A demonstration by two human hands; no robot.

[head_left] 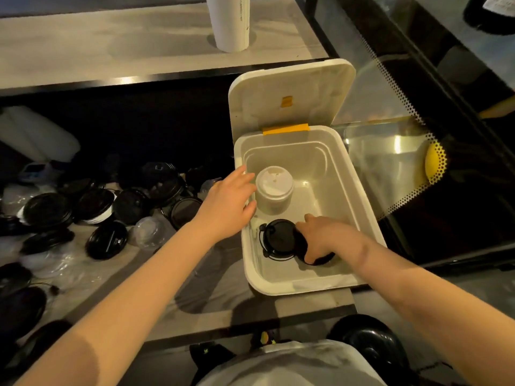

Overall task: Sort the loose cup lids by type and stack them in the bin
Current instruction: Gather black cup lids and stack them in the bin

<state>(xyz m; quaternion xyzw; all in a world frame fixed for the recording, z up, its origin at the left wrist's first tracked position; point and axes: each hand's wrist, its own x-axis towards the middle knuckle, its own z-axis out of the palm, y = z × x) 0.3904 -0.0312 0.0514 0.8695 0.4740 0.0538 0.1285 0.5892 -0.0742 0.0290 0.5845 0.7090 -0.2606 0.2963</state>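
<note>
Pale shirt [292, 366] at near edge, both forearms reach out past it. Right hand [326, 238]: grip clamped on a black lid [320, 259], low in the bin's [359, 185] near right, against the black lid stack [278, 239] on its left. Left hand [228, 204]: grip apart, fingers straight, over the bin's left wall at the white lid stack [274, 190]; contact unclear.

Risks:
- held lid lands tilted, won't nest
- right hand shoves the black stack askew
- left hand tips the taller white stack
- loose lids [92, 210] on the bench [195, 288], left, mix black and clear, so easy to misfile
</note>
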